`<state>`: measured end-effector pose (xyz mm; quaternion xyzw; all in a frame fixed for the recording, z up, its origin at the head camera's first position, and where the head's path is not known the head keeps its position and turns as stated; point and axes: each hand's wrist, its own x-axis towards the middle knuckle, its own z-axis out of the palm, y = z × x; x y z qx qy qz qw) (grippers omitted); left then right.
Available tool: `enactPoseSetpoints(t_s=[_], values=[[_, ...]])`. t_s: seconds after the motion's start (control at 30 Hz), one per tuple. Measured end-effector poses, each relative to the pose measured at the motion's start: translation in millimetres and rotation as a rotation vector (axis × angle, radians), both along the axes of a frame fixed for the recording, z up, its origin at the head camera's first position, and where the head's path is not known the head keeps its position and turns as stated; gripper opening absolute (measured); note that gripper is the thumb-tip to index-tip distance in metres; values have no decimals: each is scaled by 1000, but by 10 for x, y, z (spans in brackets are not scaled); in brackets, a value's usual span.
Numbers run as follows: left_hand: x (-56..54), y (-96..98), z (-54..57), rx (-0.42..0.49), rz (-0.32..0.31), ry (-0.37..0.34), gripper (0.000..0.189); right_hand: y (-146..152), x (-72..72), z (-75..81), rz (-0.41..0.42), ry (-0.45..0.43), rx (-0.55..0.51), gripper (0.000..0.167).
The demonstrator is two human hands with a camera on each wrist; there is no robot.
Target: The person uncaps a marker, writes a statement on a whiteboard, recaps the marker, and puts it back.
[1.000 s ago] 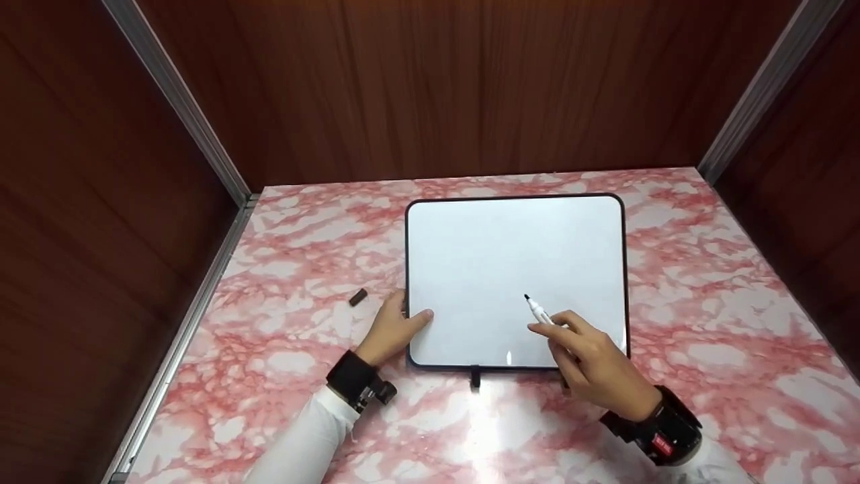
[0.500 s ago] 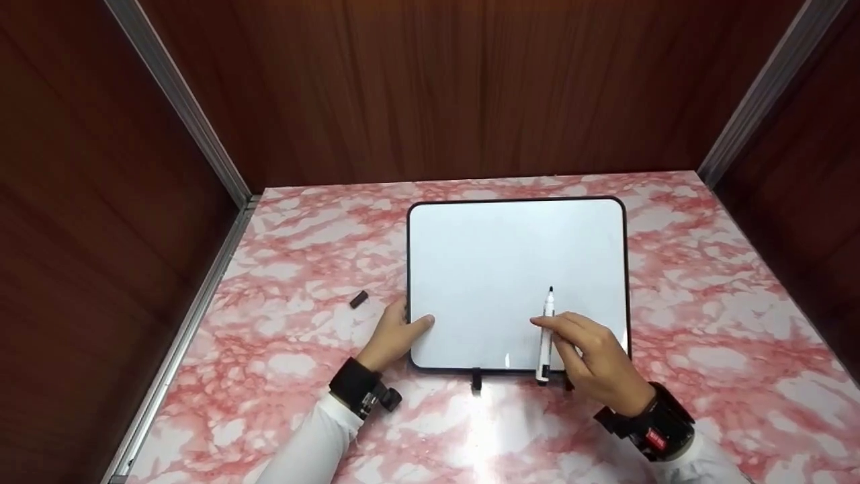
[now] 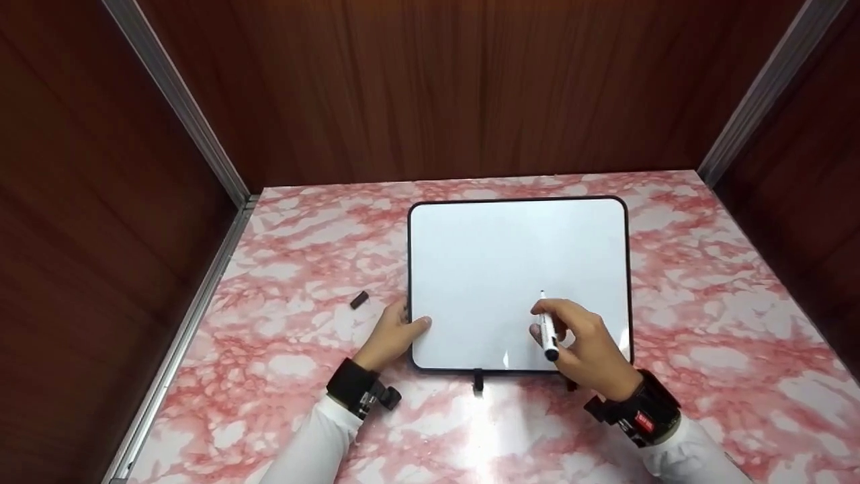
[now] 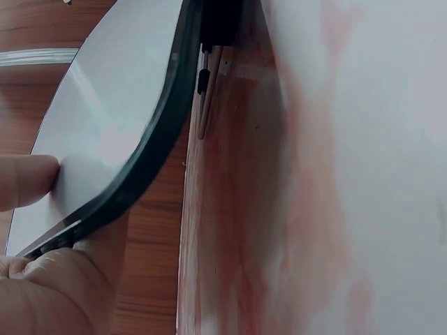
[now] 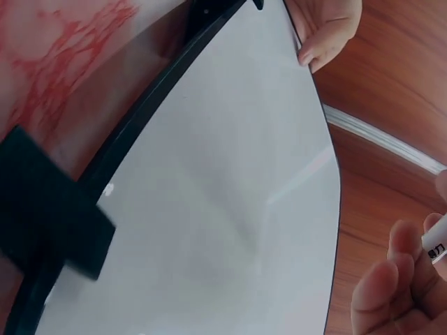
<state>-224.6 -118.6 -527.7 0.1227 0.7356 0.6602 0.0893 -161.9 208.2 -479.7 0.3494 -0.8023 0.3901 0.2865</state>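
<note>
A blank whiteboard (image 3: pixel 510 269) with rounded corners and a dark frame stands propped on the table. My left hand (image 3: pixel 388 337) grips its left edge low down; in the left wrist view the thumb (image 4: pixel 28 180) lies on the white face and the other fingers go behind. In front of the board's lower right, my right hand (image 3: pixel 588 346) holds an uncapped white marker (image 3: pixel 547 329). The marker's dark tip points at the board and its black end faces the head camera. Only a piece of the marker (image 5: pixel 436 241) shows at the edge of the right wrist view.
The marker's black cap (image 3: pixel 359 300) lies on the red-and-white marbled table (image 3: pixel 289 316), left of the board. Black feet (image 3: pixel 478 380) stick out under the board's bottom edge. Dark wood panels (image 3: pixel 430 87) with metal corner strips close in the table at the back and sides.
In the right hand the marker has turned: tip up-left at first, then nearly upright, now with its back end toward the head camera. The left hand has kept its grip on the board.
</note>
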Motion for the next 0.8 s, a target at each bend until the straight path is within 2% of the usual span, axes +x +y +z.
enactPoseSetpoints(t_s=[0.13,0.3,0.57,0.67,0.8], values=[[-1,-32,-4,26,-30,-26,45,-76,-77,6,52,3,-28,26],[-14,-42,10,53,-65,-54,45,-189,-194,23,133,24,-95,28],[-23,-55,-3,79,-88,-57,42,-401,-276,76,112,-199,-185,31],[-26,-63,-13,92,-86,-70,42,-488,-332,84,121,-209,-195,28],[-27,-63,-7,106,-91,-83,43,-592,-429,95,132,-180,-186,29]])
